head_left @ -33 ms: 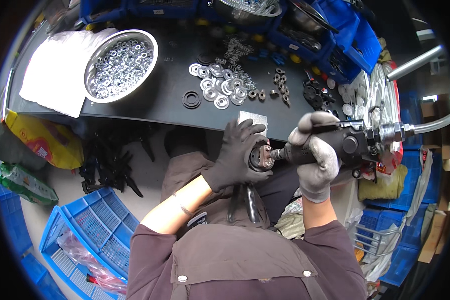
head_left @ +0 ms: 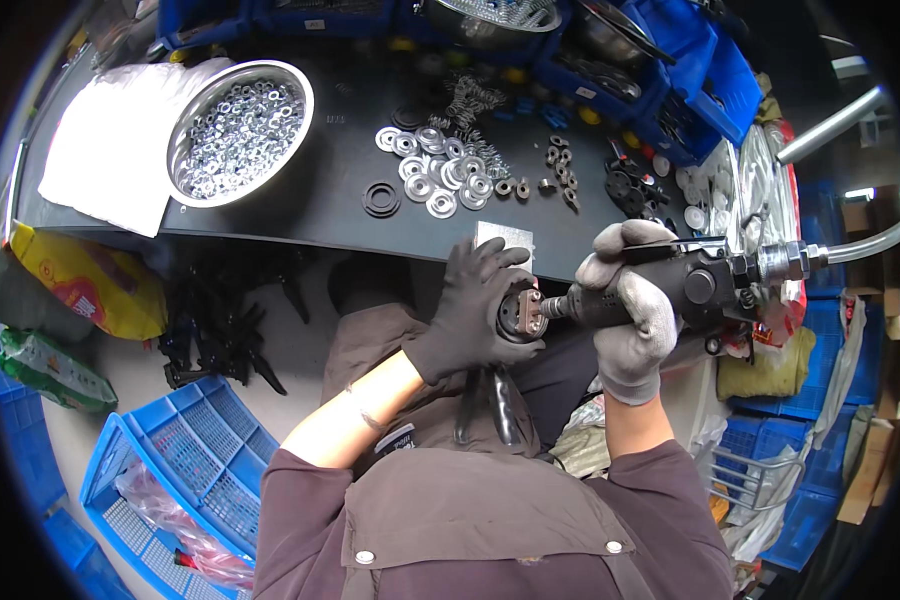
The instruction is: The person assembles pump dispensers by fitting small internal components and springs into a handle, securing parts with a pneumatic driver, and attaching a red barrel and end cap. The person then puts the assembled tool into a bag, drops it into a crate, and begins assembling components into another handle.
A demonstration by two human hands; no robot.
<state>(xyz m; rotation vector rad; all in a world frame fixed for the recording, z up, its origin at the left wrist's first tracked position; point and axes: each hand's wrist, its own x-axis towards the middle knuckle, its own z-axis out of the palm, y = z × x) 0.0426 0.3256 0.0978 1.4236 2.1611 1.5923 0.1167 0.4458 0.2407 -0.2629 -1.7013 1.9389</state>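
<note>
My left hand [head_left: 473,318], in a black glove, is closed around a round black part [head_left: 509,313] near the table's front edge. A small brown metal block [head_left: 530,311] with screw heads sits on that part's right side. My right hand [head_left: 632,310], in a pale grey glove, grips a black air screwdriver [head_left: 660,290] held sideways. Its tip meets the brown block or one of its screws; exactly which, I cannot tell. Two glossy black handles [head_left: 503,410] show below my left hand, over my lap; whether they join the round part is hidden. A bright metal block [head_left: 505,240] stands just beyond my left fingers.
On the dark table [head_left: 300,222] are a steel bowl of nuts [head_left: 308,125], metal discs [head_left: 440,203], springs [head_left: 470,100], bushings [head_left: 553,157] and black parts [head_left: 630,190]. Blue bins [head_left: 715,85] line the back. An air hose [head_left: 870,248] runs right. A blue crate [head_left: 185,440] stands lower left.
</note>
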